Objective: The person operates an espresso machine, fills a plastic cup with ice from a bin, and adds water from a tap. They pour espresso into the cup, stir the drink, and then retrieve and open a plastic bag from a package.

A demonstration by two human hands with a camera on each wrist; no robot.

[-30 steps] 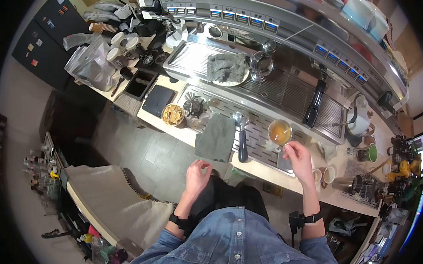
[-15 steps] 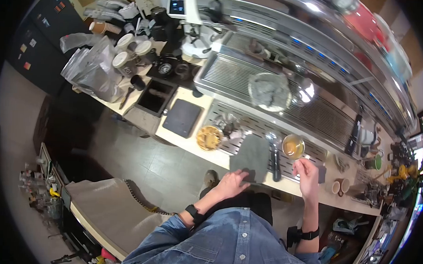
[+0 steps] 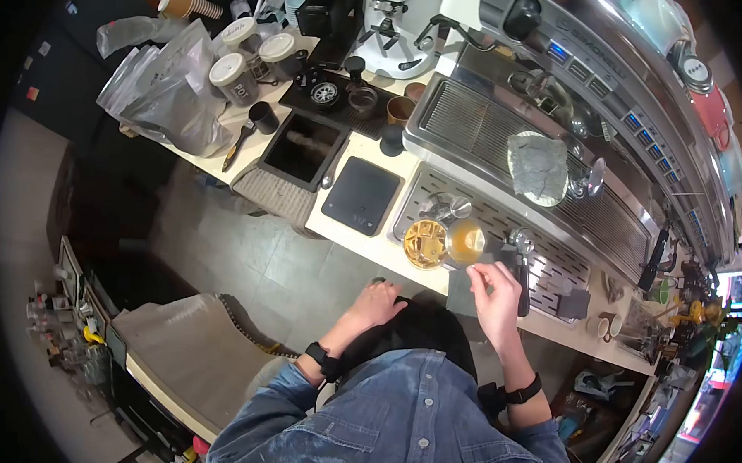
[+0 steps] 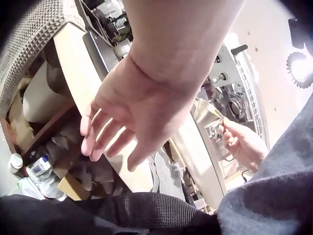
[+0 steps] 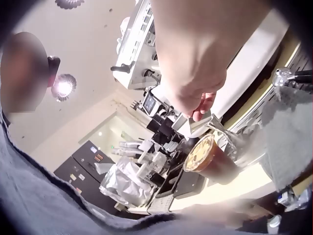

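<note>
Behind the coffee counter (image 3: 362, 246), a small glass of amber liquid (image 3: 467, 241) is pinched at its rim by the right hand (image 3: 494, 296), above the drip tray (image 3: 551, 277), just beside a brown cup (image 3: 425, 243). The left hand (image 3: 376, 303) is kept relaxed with straight fingers at the counter edge, and nothing is held by it.

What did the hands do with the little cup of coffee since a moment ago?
The right hand took the small pitcher by its handle and carried it left along the drip tray, next to the iced drink. The left hand dropped to the counter edge, open. The portafilter stayed put.
</note>
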